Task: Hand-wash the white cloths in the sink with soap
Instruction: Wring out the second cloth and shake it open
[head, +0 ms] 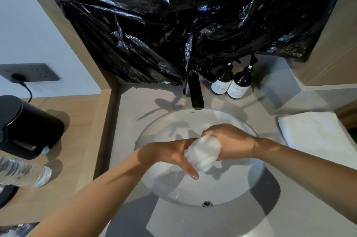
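grip: left hand and right hand both closed around bunched white cloth, frame centre, over sink | risk: hard squeezing may splash suds onto folded towel, right edge

A single head-worn wide-angle view looks steeply down, close over a round sink and its faucet.

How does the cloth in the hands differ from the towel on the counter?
The cloth is bunched into a wad, while the towel lies flat and folded. The cloth is gripped over the sink by the left hand and right hand; the towel sits untouched, right of the sink. Both are white.
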Tool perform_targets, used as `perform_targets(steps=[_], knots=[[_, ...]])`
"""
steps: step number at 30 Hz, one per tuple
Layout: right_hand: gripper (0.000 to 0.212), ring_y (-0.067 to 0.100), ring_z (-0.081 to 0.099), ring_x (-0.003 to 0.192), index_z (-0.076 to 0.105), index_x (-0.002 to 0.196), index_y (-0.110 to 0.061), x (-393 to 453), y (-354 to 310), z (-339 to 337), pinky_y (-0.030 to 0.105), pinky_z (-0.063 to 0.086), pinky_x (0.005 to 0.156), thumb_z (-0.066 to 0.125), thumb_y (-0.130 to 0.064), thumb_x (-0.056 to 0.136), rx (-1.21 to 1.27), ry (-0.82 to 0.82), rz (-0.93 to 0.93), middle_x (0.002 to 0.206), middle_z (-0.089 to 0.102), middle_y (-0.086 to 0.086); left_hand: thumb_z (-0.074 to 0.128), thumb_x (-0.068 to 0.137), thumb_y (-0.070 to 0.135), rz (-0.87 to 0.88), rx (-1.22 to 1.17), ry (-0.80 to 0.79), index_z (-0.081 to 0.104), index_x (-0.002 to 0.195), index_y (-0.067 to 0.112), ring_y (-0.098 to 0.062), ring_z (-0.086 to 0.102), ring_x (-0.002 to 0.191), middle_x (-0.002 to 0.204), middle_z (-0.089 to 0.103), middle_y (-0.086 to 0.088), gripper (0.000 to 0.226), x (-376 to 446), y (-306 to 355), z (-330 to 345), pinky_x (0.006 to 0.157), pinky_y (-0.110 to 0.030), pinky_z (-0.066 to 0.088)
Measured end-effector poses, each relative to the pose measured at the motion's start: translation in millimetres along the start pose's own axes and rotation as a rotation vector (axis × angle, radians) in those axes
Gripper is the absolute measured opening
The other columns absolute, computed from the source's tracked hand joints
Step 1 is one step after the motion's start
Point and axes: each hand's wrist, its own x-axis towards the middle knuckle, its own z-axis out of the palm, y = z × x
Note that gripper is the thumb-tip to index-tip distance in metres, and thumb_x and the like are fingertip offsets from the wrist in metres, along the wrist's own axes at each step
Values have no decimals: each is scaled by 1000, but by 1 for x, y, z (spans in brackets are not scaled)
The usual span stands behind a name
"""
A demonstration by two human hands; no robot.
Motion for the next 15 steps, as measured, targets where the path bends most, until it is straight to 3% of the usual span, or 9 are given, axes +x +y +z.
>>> perform_targets(steps=[3,5,7,9,11,15], knots=[[33,15,62,77,63,89,-18,0,9,6,29,49,71,64,-44,68,17,186,67,82,69,-5,92,56,41,-26,128,230,40,138,31,-2,59,109,118,61,17,98,11,-9,14,99,-27,50],[41,16,63,78,63,88,-17,5,18,12,29,48,71,57,-51,68,-19,193,152,82,68,-4,88,61,42,-25,207,419,48,131,27,-8,63,99,111,65,12,82,14,-13,15,90,-33,54],[36,17,65,81,66,90,-17,13,22,20,27,49,70,61,-46,69,75,94,279,82,68,-4,82,68,37,25,582,715,59,116,18,-16,64,90,102,66,5,56,18,-17,9,78,-33,55],[24,17,65,75,70,81,-14,22,22,32,26,50,68,69,-30,62,397,0,395,75,69,-2,84,57,21,150,969,960,65,87,15,-20,62,70,77,63,2,36,28,-28,-5,55,-29,52],[22,21,64,73,70,72,-14,30,19,41,27,51,68,70,-21,52,710,-90,484,68,67,0,80,46,12,201,1104,1000,61,70,17,-18,56,58,63,55,4,31,33,-32,-13,46,-25,43],[50,24,65,73,60,93,-4,39,20,58,29,52,70,68,-21,47,1236,-408,628,75,64,9,75,48,13,268,1152,969,62,69,20,-18,53,59,63,53,5,26,45,-41,-25,51,-22,32]])
